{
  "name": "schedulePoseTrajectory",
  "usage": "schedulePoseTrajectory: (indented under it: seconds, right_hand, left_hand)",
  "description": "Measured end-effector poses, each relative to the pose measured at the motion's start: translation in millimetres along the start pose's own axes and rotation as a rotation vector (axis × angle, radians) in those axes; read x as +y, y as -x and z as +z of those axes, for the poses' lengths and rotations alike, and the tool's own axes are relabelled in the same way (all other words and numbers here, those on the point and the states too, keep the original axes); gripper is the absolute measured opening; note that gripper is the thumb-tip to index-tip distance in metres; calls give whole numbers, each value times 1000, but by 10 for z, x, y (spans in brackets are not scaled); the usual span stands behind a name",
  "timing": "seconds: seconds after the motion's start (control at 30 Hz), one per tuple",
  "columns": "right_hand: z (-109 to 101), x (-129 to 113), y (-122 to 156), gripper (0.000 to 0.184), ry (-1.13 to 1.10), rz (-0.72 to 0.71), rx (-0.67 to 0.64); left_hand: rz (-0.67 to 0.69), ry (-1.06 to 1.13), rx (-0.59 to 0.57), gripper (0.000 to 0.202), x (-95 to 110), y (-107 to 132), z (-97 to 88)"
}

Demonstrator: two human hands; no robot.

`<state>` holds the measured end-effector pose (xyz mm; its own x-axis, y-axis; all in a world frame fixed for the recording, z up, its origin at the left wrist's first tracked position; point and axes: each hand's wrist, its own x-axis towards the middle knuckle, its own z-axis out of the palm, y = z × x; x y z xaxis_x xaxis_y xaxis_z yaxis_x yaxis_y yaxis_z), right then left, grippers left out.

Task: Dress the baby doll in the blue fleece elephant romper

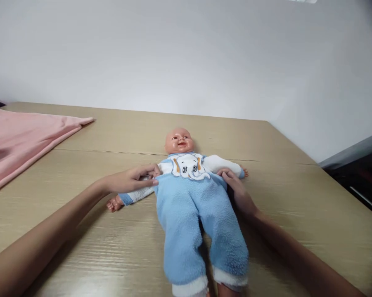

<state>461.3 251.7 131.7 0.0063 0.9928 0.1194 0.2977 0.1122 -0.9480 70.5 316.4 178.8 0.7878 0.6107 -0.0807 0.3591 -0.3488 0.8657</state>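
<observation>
Head view: doll [187, 167] between left hand [133, 179] and right hand [242, 196] — head [178, 141] toward table [117, 133]'s far edge, trousers [186, 206] pinched both sides.

Lighting's decent but kinda flat, with soft indoor light that seems to come from overhead. There's a bright white patch [302, 1] clipped at the top edge, maybe a lamp, can't tell. The wall [186, 53] goes greyish up high. Tabletop [124, 231] gets a pale glare near the bottom left, and the doll's head [177, 134] has a small shiny spot. Soft shadows sit beside both arms [55, 218]. The top right corner vignettes to dark, the black area [353, 177] at right loses detail, and wide-angle stretch drags out the edges.
</observation>
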Motion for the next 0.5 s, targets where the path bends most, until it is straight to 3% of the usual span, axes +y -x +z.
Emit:
schedulePoseTrajectory:
  seconds: [0.1,0.2,0.3,0.37,0.5]
  right_hand:
    - [-40,22,-6,37,153,3,16]
    - [-56,32,1,35,271,-70,7]
    - [-79,46,7,24,364,-176,-37]
    - [-107,52,12,21,391,-225,-88]
    - [-147,13,48,26,319,-246,-210]
  left_hand:
    - [-22,-119,55,27,36,-22,31]
    - [-66,-405,162,26,197,-45,134]
    - [-113,-766,347,18,368,-34,359]
    - [-182,-861,421,15,410,16,545]
    - [-223,-738,315,13,347,157,794]
